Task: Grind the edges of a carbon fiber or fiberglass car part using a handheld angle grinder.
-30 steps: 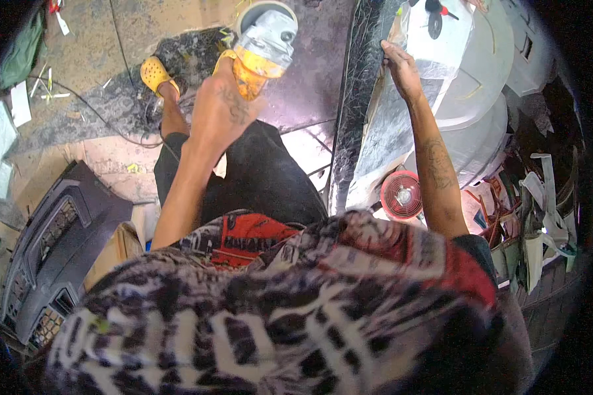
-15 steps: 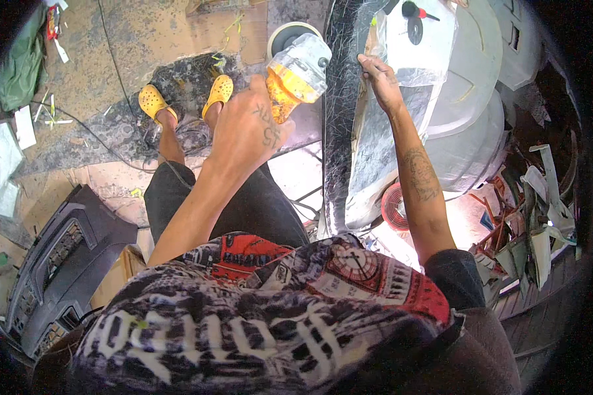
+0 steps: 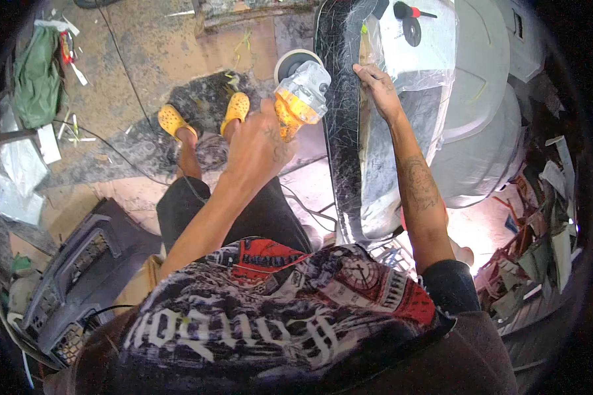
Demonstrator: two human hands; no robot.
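My left hand is wrapped round the body of a yellow and grey angle polisher. Its round pad points away from me, close beside the left edge of a long black panel. Whether the pad touches the panel, I cannot tell. On the panel's inner edge, my right hand has its fingers closed over the rim. The panel's black surface carries many pale scratches or fibres, and clear plastic film lies along its right side.
A black and red round brush and a dark disc lie on a white sheet beyond my right hand. Rounded grey panels stand at the right. Scrap strips pile up at lower right. A dark bumper lies at lower left; cables cross the floor.
The view has shifted, so the floor, my feet and the panel sit lower and farther right. Both hands keep their holds; the polisher appears slightly lower, still beside the panel's edge.
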